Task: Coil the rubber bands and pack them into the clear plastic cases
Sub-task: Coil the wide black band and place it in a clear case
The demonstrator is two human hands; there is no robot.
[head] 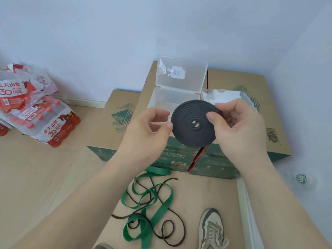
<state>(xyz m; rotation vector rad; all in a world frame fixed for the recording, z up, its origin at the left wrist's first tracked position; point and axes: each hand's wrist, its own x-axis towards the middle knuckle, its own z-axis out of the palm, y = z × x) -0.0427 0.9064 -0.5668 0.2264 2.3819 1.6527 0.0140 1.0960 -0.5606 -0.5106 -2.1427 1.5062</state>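
Note:
A black rubber band wound into a flat coil (pixel 193 131) is held upright between both hands, in front of the cases. My right hand (pixel 239 126) pinches its right edge with the thumb over the band's loose end. My left hand (pixel 145 130) touches the coil's left edge with thumb and fingertips. Behind the coil an open clear plastic case (pixel 172 97) stands on the cardboard boxes, its lid (pixel 181 74) raised. A second clear case (pixel 224 97) lies closed to its right. On the floor below lie a loose green band (pixel 158 198) and a thin black band (pixel 172 227), tangled together.
Cardboard boxes (pixel 248 105) with green print form the work surface against the wall. Shrink-wrapped packs of red-capped bottles (pixel 36 115) are piled at the left. A shoe (pixel 212 229) stands at bottom right beside a white baseboard (pixel 244 203).

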